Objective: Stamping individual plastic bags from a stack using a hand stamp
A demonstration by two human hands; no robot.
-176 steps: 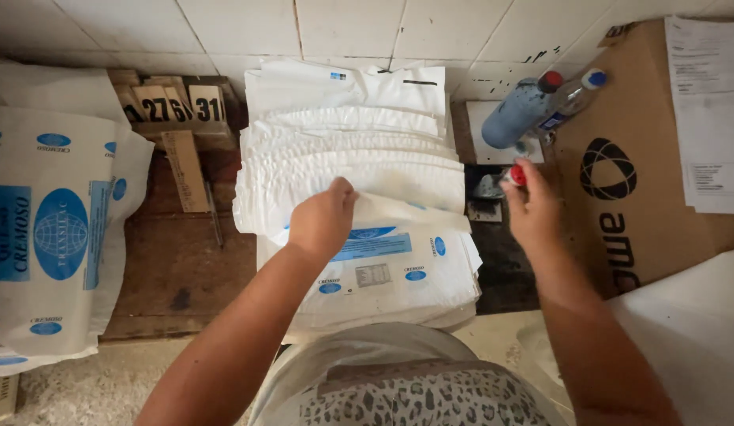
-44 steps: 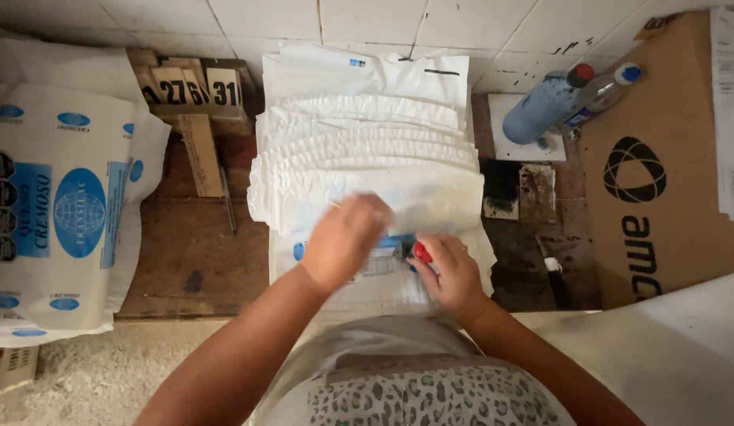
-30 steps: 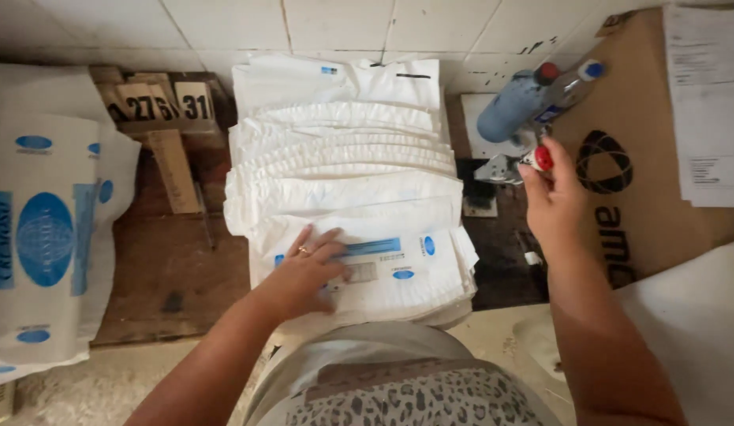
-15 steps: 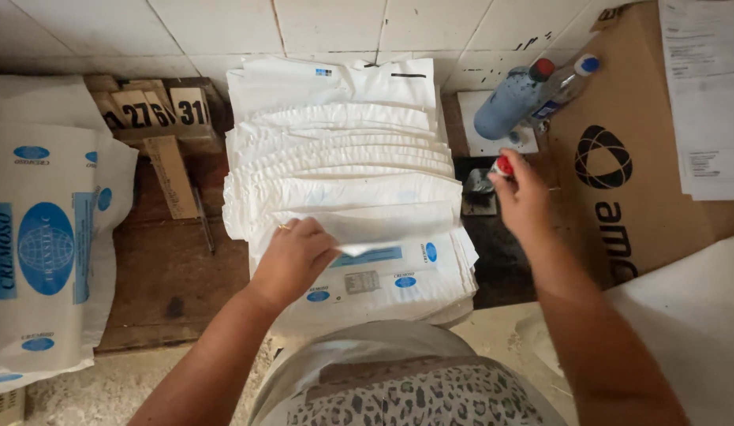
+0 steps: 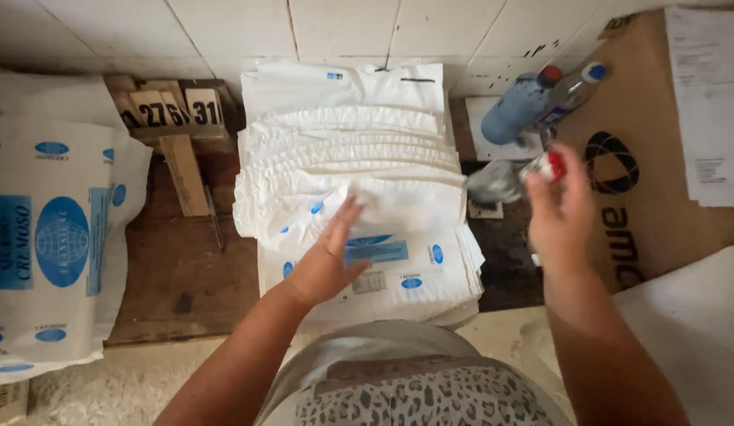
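Moved: the right hand (image 5: 562,207) had lifted off the ink pad, pinching a red-topped stamp (image 5: 550,166).
Left hand (image 5: 329,256): fingers spread, flipping a thin white printed bag (image 5: 398,207).
Stack (image 5: 359,142): crinkled, fanned bags.

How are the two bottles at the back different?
The blue bottle is fatter and solid blue with a red cap; the clear bottle beside it is thinner, see-through, with a blue cap. Both lean the same way against the cardboard box.
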